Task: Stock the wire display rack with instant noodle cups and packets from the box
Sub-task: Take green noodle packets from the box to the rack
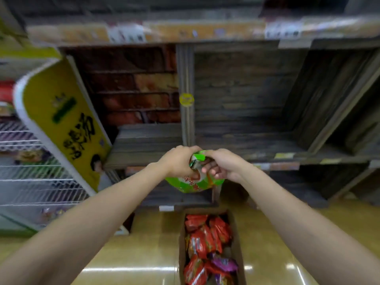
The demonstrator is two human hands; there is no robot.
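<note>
A green instant noodle packet (193, 185) hangs in front of me, held by both hands at its crumpled top edge. My left hand (178, 161) grips the top from the left, fingers curled round it. From the right, my right hand (220, 164) pinches the same edge. Below on the floor stands a long cardboard box (182, 243) with several red packets (202, 239) and purple packets (225, 264). The white wire display rack (30, 177) is at the left edge, with a yellow side sign (61, 124).
Dark wooden crate shelves (246, 103) fill the view ahead, the right compartment bare, the left one holding red-brown packs (133, 93). A top shelf edge (185, 31) carries price labels. The shiny yellowish floor (133, 254) lies around the box. The picture is motion-blurred.
</note>
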